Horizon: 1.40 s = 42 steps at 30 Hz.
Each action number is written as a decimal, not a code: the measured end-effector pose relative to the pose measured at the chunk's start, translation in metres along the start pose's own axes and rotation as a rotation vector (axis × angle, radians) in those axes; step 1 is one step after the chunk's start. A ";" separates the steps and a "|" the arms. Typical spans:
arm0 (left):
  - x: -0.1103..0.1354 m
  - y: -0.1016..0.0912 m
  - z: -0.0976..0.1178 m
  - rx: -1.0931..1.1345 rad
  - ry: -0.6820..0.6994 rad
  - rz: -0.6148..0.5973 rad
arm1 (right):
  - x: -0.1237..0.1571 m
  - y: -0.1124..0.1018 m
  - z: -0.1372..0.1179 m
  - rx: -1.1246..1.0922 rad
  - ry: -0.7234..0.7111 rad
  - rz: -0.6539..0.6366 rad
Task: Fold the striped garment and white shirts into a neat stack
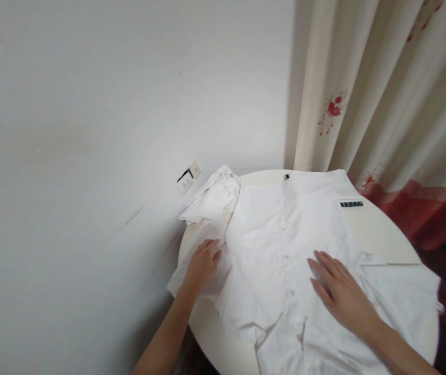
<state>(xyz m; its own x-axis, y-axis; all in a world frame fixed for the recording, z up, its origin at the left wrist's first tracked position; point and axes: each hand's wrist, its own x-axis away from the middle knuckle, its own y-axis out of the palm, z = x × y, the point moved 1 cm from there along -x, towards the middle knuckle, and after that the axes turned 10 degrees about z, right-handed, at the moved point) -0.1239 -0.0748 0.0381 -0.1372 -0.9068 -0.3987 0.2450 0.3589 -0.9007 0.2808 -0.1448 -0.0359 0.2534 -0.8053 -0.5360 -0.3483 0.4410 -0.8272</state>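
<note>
Shirt (260, 234) on tbl (383, 232); wall (90, 130) w/ socket (186, 182) at L, curtain (363, 104) behind R.

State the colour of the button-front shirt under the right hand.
White; the button-front shirt shows best in the head view, the only one here.

Soft diffuse light, grey shadow low on the plain white wall (129, 114), pale low-contrast white buttoned fabric shirt (262, 234), slight overall blur, dim lower right corner

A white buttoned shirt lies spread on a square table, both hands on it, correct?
Not quite: the table is round, as the head view shows. The white shirt does lie spread on it, with the left hand and right hand on top.
</note>
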 end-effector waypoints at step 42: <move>-0.282 0.109 -0.002 0.057 -0.262 0.109 | -0.012 -0.015 -0.012 -0.038 0.100 -0.065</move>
<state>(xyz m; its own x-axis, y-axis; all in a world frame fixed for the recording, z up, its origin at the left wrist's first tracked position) -0.0602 0.2204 0.0518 0.1437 -0.8926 -0.4273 0.2990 0.4507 -0.8411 0.2723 -0.1460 -0.0154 0.1858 -0.8680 -0.4606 -0.3682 0.3731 -0.8516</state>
